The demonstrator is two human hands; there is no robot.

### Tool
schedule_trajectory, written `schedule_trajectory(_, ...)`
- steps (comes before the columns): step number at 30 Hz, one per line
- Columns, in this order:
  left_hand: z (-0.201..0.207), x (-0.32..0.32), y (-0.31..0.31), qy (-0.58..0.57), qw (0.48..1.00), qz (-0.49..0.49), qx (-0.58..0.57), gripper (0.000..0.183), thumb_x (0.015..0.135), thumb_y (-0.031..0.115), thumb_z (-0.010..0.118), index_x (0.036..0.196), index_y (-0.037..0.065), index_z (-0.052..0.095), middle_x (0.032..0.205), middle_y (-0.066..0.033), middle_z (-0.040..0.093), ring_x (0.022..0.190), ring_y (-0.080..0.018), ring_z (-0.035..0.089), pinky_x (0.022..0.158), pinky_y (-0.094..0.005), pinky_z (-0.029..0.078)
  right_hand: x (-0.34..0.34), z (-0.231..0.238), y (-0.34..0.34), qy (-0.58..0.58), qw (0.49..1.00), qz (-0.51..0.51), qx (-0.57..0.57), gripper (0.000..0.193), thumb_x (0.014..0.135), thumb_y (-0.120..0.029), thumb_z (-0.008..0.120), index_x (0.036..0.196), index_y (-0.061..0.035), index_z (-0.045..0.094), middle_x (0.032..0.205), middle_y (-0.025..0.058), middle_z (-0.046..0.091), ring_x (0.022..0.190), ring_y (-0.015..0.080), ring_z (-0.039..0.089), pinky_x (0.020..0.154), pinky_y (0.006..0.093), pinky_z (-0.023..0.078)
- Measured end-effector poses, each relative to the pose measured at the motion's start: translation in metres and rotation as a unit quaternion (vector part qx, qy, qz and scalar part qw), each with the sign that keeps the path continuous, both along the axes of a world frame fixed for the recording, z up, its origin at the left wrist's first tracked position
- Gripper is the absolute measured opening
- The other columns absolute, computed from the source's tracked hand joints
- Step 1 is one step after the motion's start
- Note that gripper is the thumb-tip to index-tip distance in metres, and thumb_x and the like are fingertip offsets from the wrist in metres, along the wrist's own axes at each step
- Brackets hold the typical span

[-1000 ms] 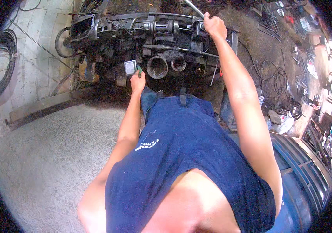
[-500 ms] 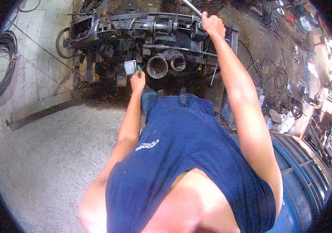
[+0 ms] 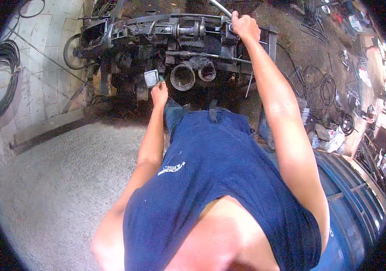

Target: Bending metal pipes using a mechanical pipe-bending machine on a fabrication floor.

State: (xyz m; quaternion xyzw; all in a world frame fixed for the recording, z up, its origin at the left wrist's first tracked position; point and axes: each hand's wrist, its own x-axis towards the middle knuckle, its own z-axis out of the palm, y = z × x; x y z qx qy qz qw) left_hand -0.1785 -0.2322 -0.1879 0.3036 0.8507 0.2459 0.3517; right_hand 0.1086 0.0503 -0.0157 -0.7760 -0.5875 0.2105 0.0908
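My left hand (image 3: 159, 94) is closed around the green handle of a tool or control with a pale, square head (image 3: 151, 78); its exact kind I cannot make out. It is at the near side of a dark, greasy metal machine (image 3: 156, 27), left of two round pipe openings (image 3: 182, 77). My right hand (image 3: 245, 26) grips a light metal rod (image 3: 222, 8) at the machine's right end, fingers wrapped round it. From there the rod slants up and left, out of the picture.
A coil of black cable (image 3: 3, 77) hangs on the left wall. Bent metal rods (image 3: 312, 27) and thin wire loops (image 3: 321, 83) lie on the dirt floor at right. Beside my right arm stands a blue drum (image 3: 344, 226). Pale rough concrete (image 3: 66, 180) covers the floor at left.
My right hand and the rod have shifted very slightly left. My left hand stays on the green handle in nearly the same place.
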Motion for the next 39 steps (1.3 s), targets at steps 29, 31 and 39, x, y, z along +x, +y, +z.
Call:
schedule_trajectory(29,-0.003,-0.001,0.007,-0.163,0.976,0.129,-0.059,0.024,0.088,0.024,0.061,0.089,0.000,0.066,0.068,-0.0045,0.062,0.050,-0.0134,0.057,0.047,-0.0280,0.049,0.000,0.001,-0.002,0.013,1.000,0.002,0.014,0.063,0.088,-0.054,0.038,0.099,-0.0006,0.070,0.102,0.0242,0.067,0.098,0.0394,0.065,0.087,0.0472,0.050)
schedule_trajectory(31,-0.007,-0.002,0.005,-0.168,0.974,0.148,-0.041,0.024,0.088,0.024,0.061,0.088,0.000,0.066,0.068,-0.0042,0.061,0.050,-0.0131,0.056,0.047,-0.0279,0.048,0.001,0.002,-0.003,0.013,1.000,-0.001,0.019,0.063,0.088,-0.054,0.038,0.100,-0.0008,0.070,0.102,0.0240,0.067,0.098,0.0393,0.065,0.087,0.0471,0.050)
schedule_trajectory(39,-0.010,-0.004,0.005,-0.182,0.971,0.150,-0.046,0.024,0.088,0.024,0.061,0.091,0.000,0.067,0.068,-0.0039,0.061,0.050,-0.0127,0.056,0.047,-0.0278,0.047,0.002,-0.001,0.000,0.011,1.000,0.006,0.013,0.063,0.088,-0.055,0.038,0.100,-0.0009,0.070,0.101,0.0237,0.067,0.098,0.0390,0.065,0.087,0.0472,0.050)
